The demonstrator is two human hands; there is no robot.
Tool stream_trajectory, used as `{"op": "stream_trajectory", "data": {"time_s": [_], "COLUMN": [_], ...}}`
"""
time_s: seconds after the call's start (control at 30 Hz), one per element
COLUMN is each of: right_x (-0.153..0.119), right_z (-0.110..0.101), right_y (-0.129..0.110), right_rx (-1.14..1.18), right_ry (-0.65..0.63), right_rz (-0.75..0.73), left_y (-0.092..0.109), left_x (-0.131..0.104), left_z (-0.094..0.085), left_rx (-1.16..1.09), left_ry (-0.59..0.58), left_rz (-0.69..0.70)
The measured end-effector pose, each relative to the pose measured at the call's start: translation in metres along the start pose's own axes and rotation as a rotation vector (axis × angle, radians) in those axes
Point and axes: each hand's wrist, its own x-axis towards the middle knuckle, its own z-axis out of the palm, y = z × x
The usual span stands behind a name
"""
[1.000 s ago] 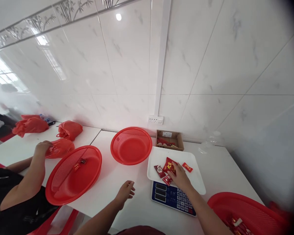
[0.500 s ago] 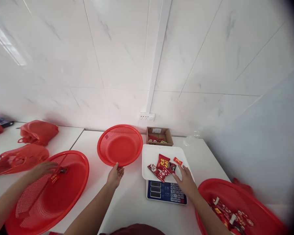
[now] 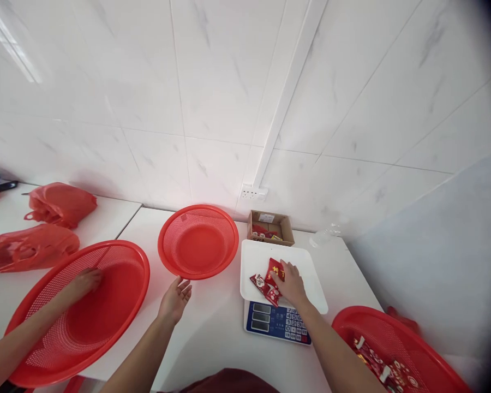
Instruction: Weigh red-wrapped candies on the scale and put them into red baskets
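Observation:
My right hand (image 3: 291, 284) is over the white pan (image 3: 311, 262) of a digital scale (image 3: 276, 322), its fingers curled round several small red wrapped snack packets (image 3: 275, 268). Part of the pile is hidden beneath the palm. Two more packets, one a dark red triangular packet (image 3: 260, 283), show at its left side. My left hand (image 3: 175, 301) is just below the near rim of a round red mesh basket (image 3: 200, 251), which has nothing in it. The fingers are apart and hold nothing; the thumb is close to the rim, and I cannot tell whether it touches.
Another person's hand (image 3: 85, 283) reaches into a large red basket (image 3: 135, 262) at left. Red plastic bags (image 3: 61, 204) lie behind it. A cardboard box (image 3: 286, 229) with packets stands behind the scale. Another red basket (image 3: 352, 316) holding packets is at lower right.
My right hand has moved left over the pan, gathering the right-hand packets under its fingers. My left hand has drawn slightly down and left from the basket rim. The other person's hand has moved deeper into their basket.

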Motion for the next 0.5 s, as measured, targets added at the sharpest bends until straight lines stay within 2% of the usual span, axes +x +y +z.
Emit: {"op": "stream_trajectory", "data": {"time_s": [0.13, 0.27, 0.4, 0.5], "right_x": [-0.019, -0.025, -0.018, -0.015], "right_z": [-0.005, -0.009, -0.009, -0.011], "right_y": [-0.026, -0.033, -0.023, -0.009], "right_rx": [-0.101, -0.167, -0.143, -0.052], "right_ry": [-0.120, -0.176, -0.122, -0.027], "right_rz": [-0.037, -0.088, -0.080, -0.064], "left_y": [-0.010, -0.021, -0.029, -0.032], "left_x": [-0.006, -0.010, -0.015, -0.018], "left_z": [0.002, 0.003, 0.002, 0.001], "left_rx": [0.029, 0.094, 0.183, 0.226], "left_ry": [-0.021, -0.077, -0.117, -0.117], "left_rz": [-0.031, -0.068, -0.122, -0.140]}}
